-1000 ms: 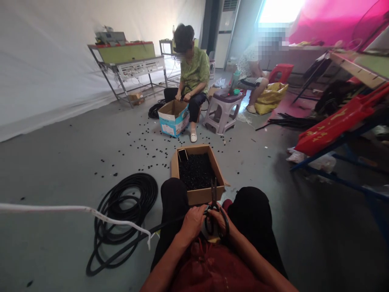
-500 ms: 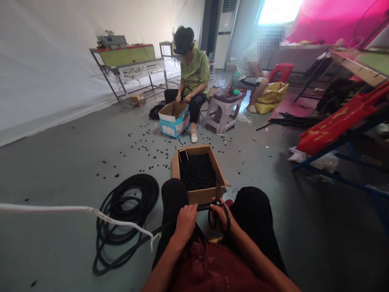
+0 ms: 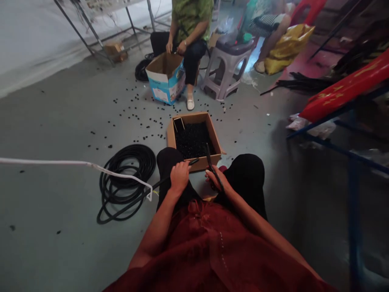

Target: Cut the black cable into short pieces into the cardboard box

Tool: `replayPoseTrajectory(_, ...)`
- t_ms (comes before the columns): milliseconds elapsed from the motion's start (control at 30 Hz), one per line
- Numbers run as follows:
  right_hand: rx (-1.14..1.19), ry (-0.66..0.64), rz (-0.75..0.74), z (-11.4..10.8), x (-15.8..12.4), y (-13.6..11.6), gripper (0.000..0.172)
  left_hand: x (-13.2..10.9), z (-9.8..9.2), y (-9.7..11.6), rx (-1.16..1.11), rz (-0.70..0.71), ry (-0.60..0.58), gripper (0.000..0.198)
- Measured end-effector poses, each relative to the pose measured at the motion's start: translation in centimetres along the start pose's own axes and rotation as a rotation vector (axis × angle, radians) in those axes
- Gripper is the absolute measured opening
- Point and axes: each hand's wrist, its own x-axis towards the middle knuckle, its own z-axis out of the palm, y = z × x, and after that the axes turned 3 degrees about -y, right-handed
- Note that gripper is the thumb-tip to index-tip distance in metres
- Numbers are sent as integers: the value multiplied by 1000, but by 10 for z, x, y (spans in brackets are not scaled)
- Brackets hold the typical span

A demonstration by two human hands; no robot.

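My left hand (image 3: 179, 177) is wrapped round a black hose (image 3: 161, 181), whose free end sticks out past my fingers toward the cardboard box. From the hand the hose runs back to a large black coil (image 3: 130, 162) on the floor at the left. My right hand (image 3: 214, 178) grips black scissors (image 3: 209, 160), their blades pointing up over the near edge of the box, apart from the hose end. The cardboard box (image 3: 216, 138) stands before my knees, filled with small black pieces (image 3: 193, 140) and holding a small open box (image 3: 178, 125).
A white cord (image 3: 73, 163) crosses at the left. Ahead, a seated person in green (image 3: 193, 18) works over a blue box (image 3: 161, 87), near a grey stool (image 3: 223, 61). Black bits dot the floor. Another person's legs, a yellow bag (image 3: 285, 48) and a blue frame (image 3: 354, 202) are at the right.
The view has tilted down. The scissors have come away from the hose and turned edge-on, and the hose end past my left hand looks shorter.
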Motion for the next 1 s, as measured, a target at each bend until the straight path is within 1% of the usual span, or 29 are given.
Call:
replayPoseTrajectory(67,-91,-42,52,-3,-5,4,39,7,-3,-7,14,-19,2,36)
replayPoseTrajectory(133,-112,-83,79,-4,-11,10,38,11,-4,-9,27,-26,5,38)
replayPoseTrajectory(267,-114,-110,70,-2,-21,23,42,11,-1,-7,40,-8,1,39)
replayPoseTrajectory(400,-160,-132,44,1,-21,27,42,11,0,-4,40,-3,-9,40)
replayPoseTrajectory(600,-93,-157,70,6,-12,22,43,11,2,-4,31,24,-12,40)
replayPoseTrajectory(767,-98,-157,83,12,-6,13,44,11,4,-4,15,23,0,40)
replayPoseTrajectory(1000,-108,-211,95,16,-4,3,45,11,8,-5,-5,40,32,39)
